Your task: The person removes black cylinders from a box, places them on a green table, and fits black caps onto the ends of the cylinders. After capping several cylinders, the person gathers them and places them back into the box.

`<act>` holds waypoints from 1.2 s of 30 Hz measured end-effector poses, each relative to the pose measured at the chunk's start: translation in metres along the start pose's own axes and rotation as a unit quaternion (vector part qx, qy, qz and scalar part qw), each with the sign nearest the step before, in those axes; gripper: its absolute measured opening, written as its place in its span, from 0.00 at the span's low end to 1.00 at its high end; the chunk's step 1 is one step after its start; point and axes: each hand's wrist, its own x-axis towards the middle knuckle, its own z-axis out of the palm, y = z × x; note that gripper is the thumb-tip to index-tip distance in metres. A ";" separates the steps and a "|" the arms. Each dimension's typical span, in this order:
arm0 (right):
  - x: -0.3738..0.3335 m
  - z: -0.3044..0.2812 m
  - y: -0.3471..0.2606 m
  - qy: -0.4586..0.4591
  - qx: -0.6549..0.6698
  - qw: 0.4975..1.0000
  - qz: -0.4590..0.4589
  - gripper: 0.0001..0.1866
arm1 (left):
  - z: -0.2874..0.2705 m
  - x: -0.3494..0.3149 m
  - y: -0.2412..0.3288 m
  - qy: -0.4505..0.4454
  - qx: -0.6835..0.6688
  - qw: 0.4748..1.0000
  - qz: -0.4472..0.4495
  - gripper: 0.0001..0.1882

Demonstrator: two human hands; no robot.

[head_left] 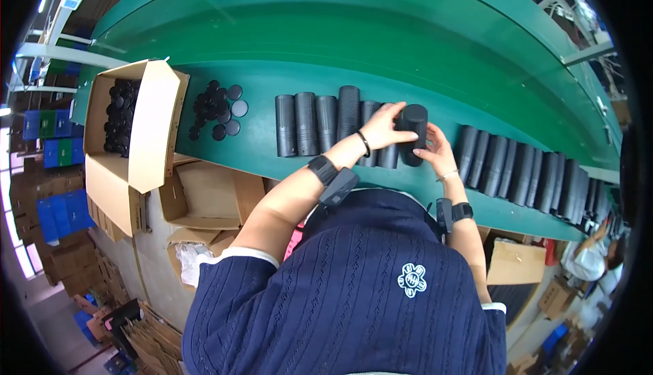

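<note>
Green covers the long bench (260, 89) and the panel (306, 31) rising behind it, curved by the wide lens. At the middle, the left hand (386, 130) grasps a black cylinder (420, 128), thumb across its front and fingers along its upper left side. Fingers of the right hand (435, 150) are closed lightly about its lower right side, the thumb touching near the bottom end. So the held cylinder sits between both hands, its smooth round end toward the panel.

Just left of it, a row of black cylinders (306, 123) lies side by side, partly hidden by the left hand; one reaches farther up than its neighbours. If the left wrist swings wide, it could knock that row askew. A smooth barrel might also slip or roll should either grip loosen, and the right forearm could brush the longer row (507, 164) on the right, near the bench's front edge.

Farther left on the green top, loose black discs (239, 108) lie in a cluster, where a careless sleeve could scatter them, beside an open carton (158, 126) holding more discs (121, 120). Below stands another carton (201, 198); beyond are blue bins (61, 215), stacked cardboard and, far right, a co-worker (588, 259)
</note>
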 end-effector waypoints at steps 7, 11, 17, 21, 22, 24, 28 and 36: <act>-0.037 -0.017 -0.054 0.071 0.222 0.972 -0.010 0.19 | 0.034 0.001 0.026 -0.126 -0.089 0.984 0.084 0.37; -0.046 -0.019 -0.057 0.053 0.189 0.980 0.020 0.15 | 0.045 -0.003 0.019 -0.148 -0.072 0.977 0.134 0.38; -0.048 -0.014 -0.052 0.050 0.231 0.972 0.011 0.14 | 0.056 -0.011 0.018 -0.154 -0.111 0.979 0.077 0.31; -0.047 -0.010 -0.045 0.055 0.227 0.972 -0.014 0.11 | 0.054 -0.010 0.018 -0.182 -0.167 0.968 0.051 0.29; -0.046 -0.009 -0.045 0.063 0.224 0.972 -0.023 0.10 | 0.053 -0.009 0.019 -0.190 -0.173 0.965 0.049 0.30; -0.044 -0.006 -0.052 0.070 0.199 0.977 -0.017 0.09 | 0.049 -0.010 0.020 -0.158 -0.152 0.974 0.059 0.32; -0.043 -0.006 -0.065 0.074 0.202 0.976 0.022 0.06 | 0.030 -0.011 0.014 -0.087 -0.215 0.973 -0.024 0.27; -0.021 0.010 -0.071 0.032 0.273 0.959 0.064 0.05 | 0.029 -0.010 0.018 -0.138 -0.355 0.921 -0.076 0.22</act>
